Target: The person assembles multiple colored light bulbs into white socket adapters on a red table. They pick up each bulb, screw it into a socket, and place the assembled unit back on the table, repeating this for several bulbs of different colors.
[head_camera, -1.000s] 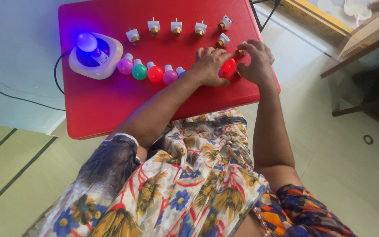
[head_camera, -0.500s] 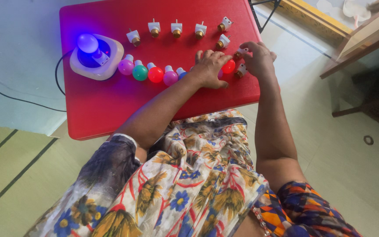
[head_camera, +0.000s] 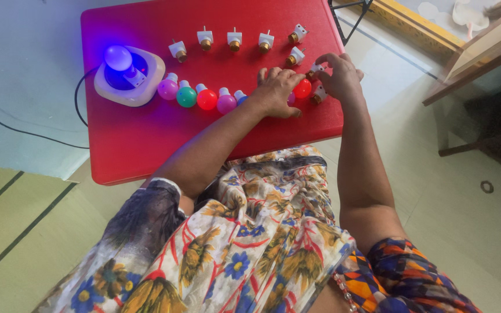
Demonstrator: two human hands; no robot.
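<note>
My left hand [head_camera: 276,90] lies palm down on the red table [head_camera: 146,145], at the right end of a row of coloured bulbs. Its index finger and thumb close around a red bulb [head_camera: 302,88]. My right hand [head_camera: 340,75] is just to the right, its fingertips pinching a small white and brass bulb holder [head_camera: 314,71]. Another holder [head_camera: 319,94] lies under that hand. The row holds a pink bulb [head_camera: 168,88], a green bulb [head_camera: 186,95], a second red bulb [head_camera: 207,99] and a magenta bulb [head_camera: 226,103].
A white socket base [head_camera: 129,78] with a lit blue bulb [head_camera: 118,58] stands at the table's left, its black cord [head_camera: 24,130] trailing off left. Several more white holders [head_camera: 234,39] form an arc along the far side. A wooden frame [head_camera: 482,52] stands at the right.
My right hand has left the red bulb and moved up to a white holder. My left hand stays at the red bulb.
</note>
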